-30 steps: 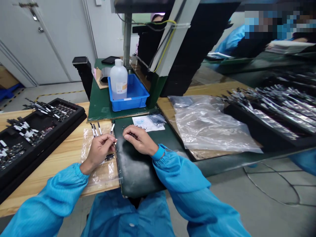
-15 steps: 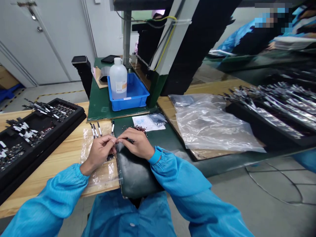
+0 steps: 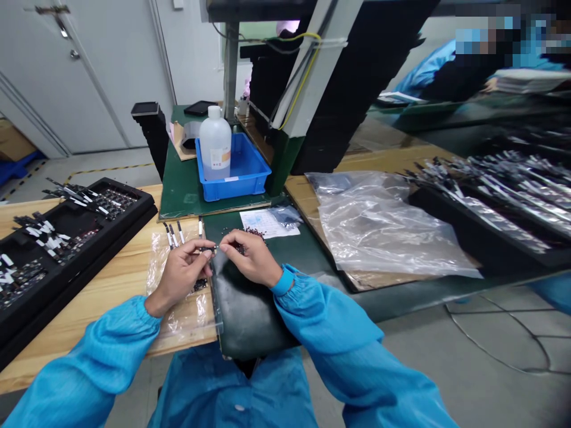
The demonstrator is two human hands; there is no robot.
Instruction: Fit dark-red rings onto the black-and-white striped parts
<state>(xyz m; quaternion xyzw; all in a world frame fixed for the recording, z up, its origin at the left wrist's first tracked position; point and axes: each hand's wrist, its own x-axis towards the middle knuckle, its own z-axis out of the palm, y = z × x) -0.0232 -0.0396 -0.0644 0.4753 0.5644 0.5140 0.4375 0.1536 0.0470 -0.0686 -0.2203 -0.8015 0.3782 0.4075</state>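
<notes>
Between thumb and fingers, my left hand (image 3: 185, 270) pinches a small dark circuit board (image 3: 207, 249) over the seam of the two tabletops. The thumb and forefinger of my right hand (image 3: 252, 255) come together at the board's right end; whatever they pinch is too small to name. Under my left hand lies a clear plastic bag (image 3: 178, 324), with several black-and-white cable strips (image 3: 173, 233) sticking out beyond my fingers. Just past my right hand is a pile of tiny dark red and black parts (image 3: 255, 233), partly hidden by it, beside a printed paper (image 3: 267, 222).
At left sits a black foam tray (image 3: 111, 238) of boards with strips. Ahead, a blue bin (image 3: 241, 189) holds a white bottle (image 3: 215, 142). A metal post (image 3: 312, 89) rises beyond. Rightward lie plastic sheeting (image 3: 379, 226) and loaded trays (image 3: 491, 238). A co-worker's sleeve (image 3: 423, 68) shows far right.
My right hand has drawn slightly right, and its fingers have parted from my left fingertips. The small board in my left hand now shows between them.
</notes>
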